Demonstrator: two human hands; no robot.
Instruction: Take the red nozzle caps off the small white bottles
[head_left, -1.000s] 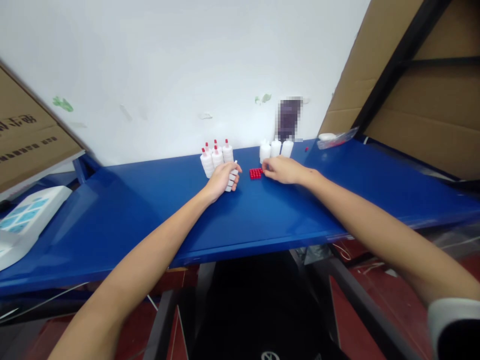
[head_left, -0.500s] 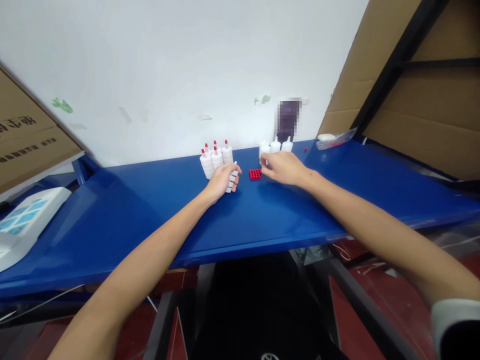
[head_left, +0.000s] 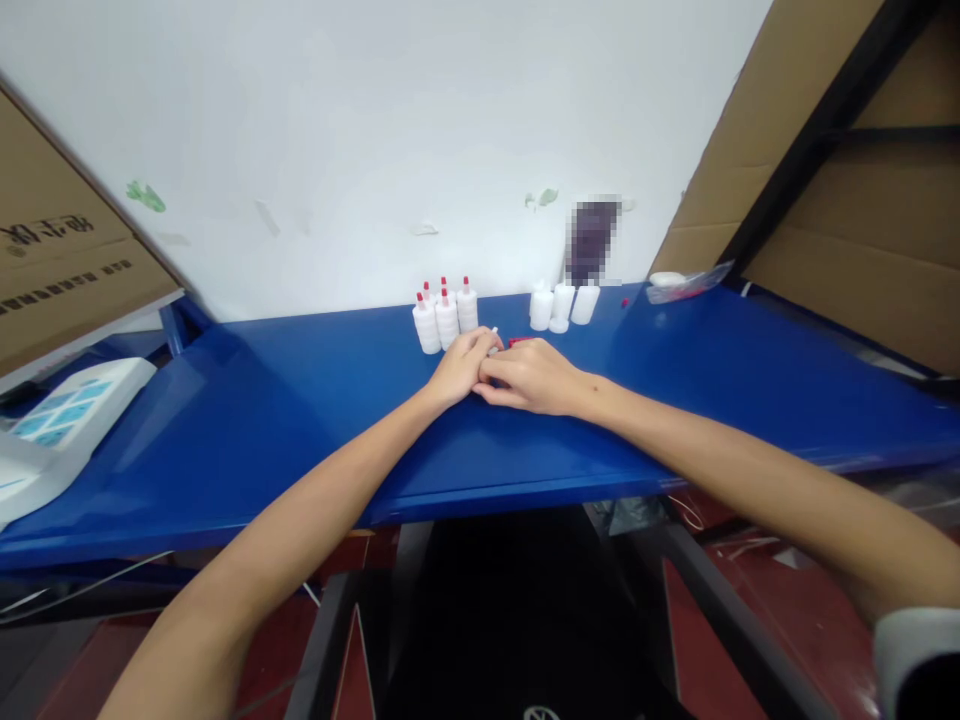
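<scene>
My left hand (head_left: 459, 366) is curled round a small white bottle, of which only the tip shows above my fingers. My right hand (head_left: 529, 377) has come in against it, fingers pinched at the bottle's top; what they hold is hidden. Behind my hands a cluster of white bottles with red caps (head_left: 445, 316) stands upright. Three uncapped white bottles (head_left: 559, 303) stand to the right of them. A sliver of the red caps (head_left: 519, 342) shows just behind my right hand.
The blue table (head_left: 300, 400) runs along a white wall. A white device with blue keys (head_left: 52, 425) lies at the left end, under a cardboard box (head_left: 60, 270). Cardboard sheets in a black frame (head_left: 847, 170) lean at the right. A clear packet (head_left: 686, 282) lies at the back right.
My right hand left the red caps and moved left to meet my left hand over the held bottle. The view shifted slightly.
</scene>
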